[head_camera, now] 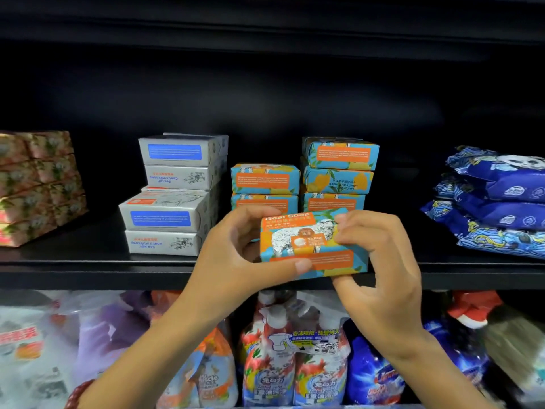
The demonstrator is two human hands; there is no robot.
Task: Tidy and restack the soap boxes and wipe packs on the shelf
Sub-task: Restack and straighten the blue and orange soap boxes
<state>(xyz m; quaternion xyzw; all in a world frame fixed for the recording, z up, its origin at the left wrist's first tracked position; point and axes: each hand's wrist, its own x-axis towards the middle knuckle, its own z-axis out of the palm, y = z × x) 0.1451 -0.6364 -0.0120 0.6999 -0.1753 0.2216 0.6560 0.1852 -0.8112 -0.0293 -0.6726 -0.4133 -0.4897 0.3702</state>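
Note:
Both hands hold one blue-and-orange Goat Soap box (309,246) in front of the shelf edge. My left hand (239,255) grips its left end with the thumb along the front. My right hand (380,261) pinches its right end. Behind it stand two stacks of the same blue-orange boxes (265,180), the right stack (339,169) taller. Left of those is an uneven pile of grey-white soap boxes (174,190) with blue labels. Dark blue wipe packs (498,202) lie stacked at the right.
Reddish floral packs (38,184) are piled at the far left of the black shelf (103,273). The shelf below holds spray bottles and refill pouches (295,358). Bare shelf shows between the orange stacks and the wipe packs.

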